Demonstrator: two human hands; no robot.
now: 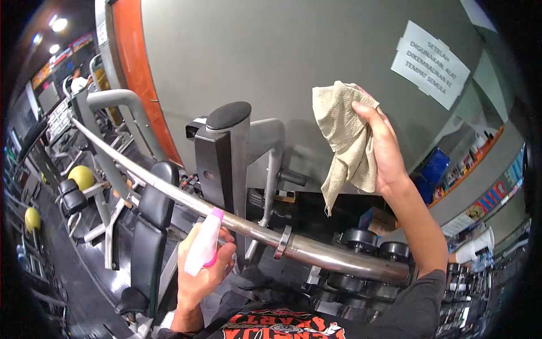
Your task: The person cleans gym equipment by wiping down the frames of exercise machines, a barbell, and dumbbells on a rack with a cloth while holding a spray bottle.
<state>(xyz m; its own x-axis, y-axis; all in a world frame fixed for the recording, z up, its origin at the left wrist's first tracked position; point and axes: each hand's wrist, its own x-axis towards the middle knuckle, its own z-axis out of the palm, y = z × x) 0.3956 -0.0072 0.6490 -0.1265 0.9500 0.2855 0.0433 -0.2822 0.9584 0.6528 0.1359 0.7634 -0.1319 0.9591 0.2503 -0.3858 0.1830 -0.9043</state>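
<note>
In the head view, my left hand (200,277) is wrapped round a white spray bottle (202,246) with a pink nozzle and trigger. The nozzle end overlaps a long metal bar (259,234); whether it touches the bar I cannot tell. My right hand (387,150) is raised in front of the grey wall, its thumb pressing a beige cloth (347,135). The cloth hangs down in folds from that hand, apart from the bar. A ring collar (283,243) sits around the bar, between my two hands.
Beyond the bar stands a grey gym machine (217,158) with a black padded top. A black padded bench (152,214) is at the left. Dumbbells (361,240) lie on a rack below the bar at right. A paper sign (432,65) hangs on the wall.
</note>
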